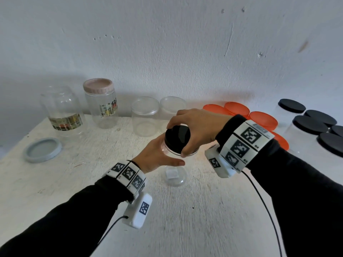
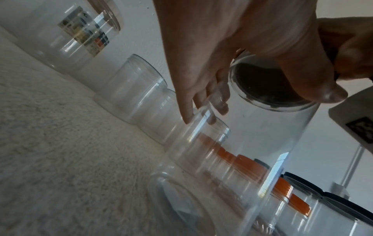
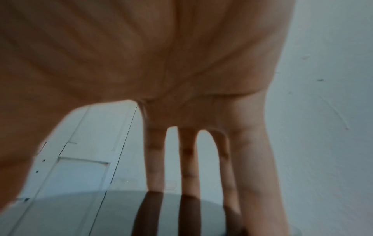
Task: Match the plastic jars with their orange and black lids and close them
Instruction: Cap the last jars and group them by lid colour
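A clear plastic jar stands upright at the middle of the white table. A glossy black lid sits on its mouth. My right hand grips the lid from above, with the thumb on the near rim and the fingers on the far rim. My left hand wraps round the jar just under the lid. In the left wrist view the jar shows the lid's underside through its wall. In the right wrist view, fingers reach down onto the lid.
Two open clear jars stand behind, with orange lids to their right. Several jars with black lids fill the right edge. At the left are a pink-lidded jar, a large labelled jar and a grey-blue lid.
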Motion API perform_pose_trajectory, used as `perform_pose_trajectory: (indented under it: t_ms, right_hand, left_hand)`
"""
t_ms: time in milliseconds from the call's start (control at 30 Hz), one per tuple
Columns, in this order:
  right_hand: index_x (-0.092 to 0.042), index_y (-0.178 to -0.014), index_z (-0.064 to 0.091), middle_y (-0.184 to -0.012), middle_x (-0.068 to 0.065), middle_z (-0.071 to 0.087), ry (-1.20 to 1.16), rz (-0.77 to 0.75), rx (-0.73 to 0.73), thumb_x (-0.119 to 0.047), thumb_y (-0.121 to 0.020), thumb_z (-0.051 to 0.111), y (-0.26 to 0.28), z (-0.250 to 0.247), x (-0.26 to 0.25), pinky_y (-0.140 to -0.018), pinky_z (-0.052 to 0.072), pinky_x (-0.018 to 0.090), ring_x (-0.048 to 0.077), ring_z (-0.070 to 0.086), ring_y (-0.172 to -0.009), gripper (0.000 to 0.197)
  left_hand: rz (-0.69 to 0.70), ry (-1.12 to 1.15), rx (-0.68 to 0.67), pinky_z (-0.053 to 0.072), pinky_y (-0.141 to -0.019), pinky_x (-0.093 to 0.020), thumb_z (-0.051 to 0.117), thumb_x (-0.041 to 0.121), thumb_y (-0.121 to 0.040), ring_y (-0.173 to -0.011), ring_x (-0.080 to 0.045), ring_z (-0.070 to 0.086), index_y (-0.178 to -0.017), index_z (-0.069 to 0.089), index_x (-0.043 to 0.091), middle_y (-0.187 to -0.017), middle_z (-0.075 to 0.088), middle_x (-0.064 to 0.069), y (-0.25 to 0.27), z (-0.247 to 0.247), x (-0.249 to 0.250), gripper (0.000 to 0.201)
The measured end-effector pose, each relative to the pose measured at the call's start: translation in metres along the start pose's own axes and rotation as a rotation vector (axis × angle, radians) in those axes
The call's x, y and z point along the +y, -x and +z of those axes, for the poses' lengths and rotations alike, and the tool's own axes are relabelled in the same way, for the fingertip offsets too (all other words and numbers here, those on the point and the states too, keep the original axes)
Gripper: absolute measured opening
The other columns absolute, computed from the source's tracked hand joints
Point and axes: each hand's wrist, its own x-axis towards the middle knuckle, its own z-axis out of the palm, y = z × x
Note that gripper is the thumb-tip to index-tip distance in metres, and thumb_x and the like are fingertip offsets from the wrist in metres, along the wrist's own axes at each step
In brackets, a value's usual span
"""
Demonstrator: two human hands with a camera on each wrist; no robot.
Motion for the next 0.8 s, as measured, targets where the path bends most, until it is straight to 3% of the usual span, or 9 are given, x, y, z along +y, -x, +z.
perform_pose_trajectory:
  t_ms: [133,267,367,433,533,567,633,700,800]
  right_hand:
    - [-0.024,-0.117,0.052,-0.104,-0.005,0.050,0.047,0.057,0.107,-0.057,-0.063,0.072,-0.001,0.008,-0.005,-0.073,0.047,0.030,0.017,0.052,-0.093,0.067]
    - [-0.018,-0.100,0.058,-0.087,-0.002,0.054,0.057,0.128,0.194,-0.068,-0.060,0.065,-0.001,0.014,-0.009,-0.073,0.052,0.037,0.018,0.055,-0.080,0.064]
    - [-0.014,-0.078,0.050,-0.070,-0.002,0.049,0.103,0.171,0.262,-0.072,-0.063,0.061,-0.005,0.020,-0.014,-0.063,0.047,0.032,0.017,0.051,-0.067,0.060]
    - [-0.013,-0.074,0.049,-0.068,-0.001,0.049,0.164,0.188,0.286,-0.075,-0.065,0.057,-0.005,0.023,-0.017,-0.060,0.043,0.030,0.019,0.050,-0.067,0.063]
    - [-0.014,-0.095,0.057,-0.086,0.001,0.059,0.254,0.213,0.210,-0.083,-0.064,0.047,-0.002,0.019,-0.012,-0.070,0.050,0.035,0.021,0.058,-0.080,0.076]
    - [-0.018,-0.112,0.054,-0.102,0.001,0.059,0.218,0.193,0.124,-0.080,-0.066,0.049,0.000,0.014,-0.009,-0.079,0.050,0.038,0.021,0.058,-0.093,0.078]
    - [-0.033,-0.137,0.035,-0.130,-0.003,0.044,0.016,0.078,-0.092,-0.060,-0.072,0.065,0.005,0.002,-0.004,-0.097,0.043,0.039,0.018,0.046,-0.119,0.077]
    - [-0.042,-0.136,0.033,-0.131,-0.006,0.039,-0.072,-0.019,-0.187,-0.039,-0.071,0.076,0.007,-0.004,-0.002,-0.102,0.040,0.038,0.016,0.040,-0.122,0.078]
    - [-0.044,-0.127,0.044,-0.117,-0.007,0.045,-0.068,-0.014,-0.073,-0.038,-0.067,0.078,0.005,0.000,0.000,-0.094,0.044,0.035,0.015,0.045,-0.112,0.070]
  left_hand:
    - [0.002,0.006,0.011,0.042,-0.090,-0.010,0.085,0.014,-0.058,-0.109,0.001,0.055,-0.122,0.049,0.028,-0.114,0.063,0.011,0.000,0.001,-0.002,0.075]
    - [0.006,0.006,0.038,0.042,-0.087,-0.008,0.085,0.017,-0.056,-0.106,0.004,0.056,-0.124,0.049,0.023,-0.112,0.063,0.012,0.002,0.004,-0.001,0.077]
    - [0.005,0.008,0.058,0.041,-0.089,-0.008,0.083,0.026,-0.052,-0.107,0.004,0.055,-0.125,0.049,0.023,-0.113,0.063,0.011,0.005,0.005,-0.002,0.081]
    - [0.004,0.002,0.065,0.039,-0.084,-0.003,0.083,0.023,-0.054,-0.103,0.010,0.054,-0.121,0.048,0.026,-0.110,0.061,0.015,0.006,0.006,0.000,0.076]
    - [0.001,-0.010,0.025,0.039,-0.083,-0.003,0.084,0.018,-0.056,-0.101,0.013,0.054,-0.115,0.048,0.034,-0.108,0.062,0.017,0.005,0.003,0.003,0.071]
    - [-0.002,-0.021,0.004,0.040,-0.085,-0.004,0.086,0.019,-0.055,-0.103,0.011,0.054,-0.115,0.048,0.036,-0.110,0.062,0.017,0.004,0.001,0.003,0.072]
    - [-0.009,-0.034,-0.014,0.041,-0.091,-0.010,0.088,0.028,-0.052,-0.109,0.006,0.053,-0.115,0.048,0.041,-0.114,0.062,0.016,0.003,0.000,0.002,0.076]
    - [-0.016,-0.038,-0.013,0.041,-0.094,-0.016,0.085,0.037,-0.049,-0.112,0.004,0.052,-0.115,0.048,0.041,-0.116,0.061,0.016,0.004,0.000,0.001,0.076]
    - [-0.016,-0.048,0.016,0.040,-0.100,-0.024,0.084,0.044,-0.046,-0.114,0.001,0.052,-0.121,0.046,0.036,-0.119,0.060,0.014,0.004,0.003,-0.002,0.084]
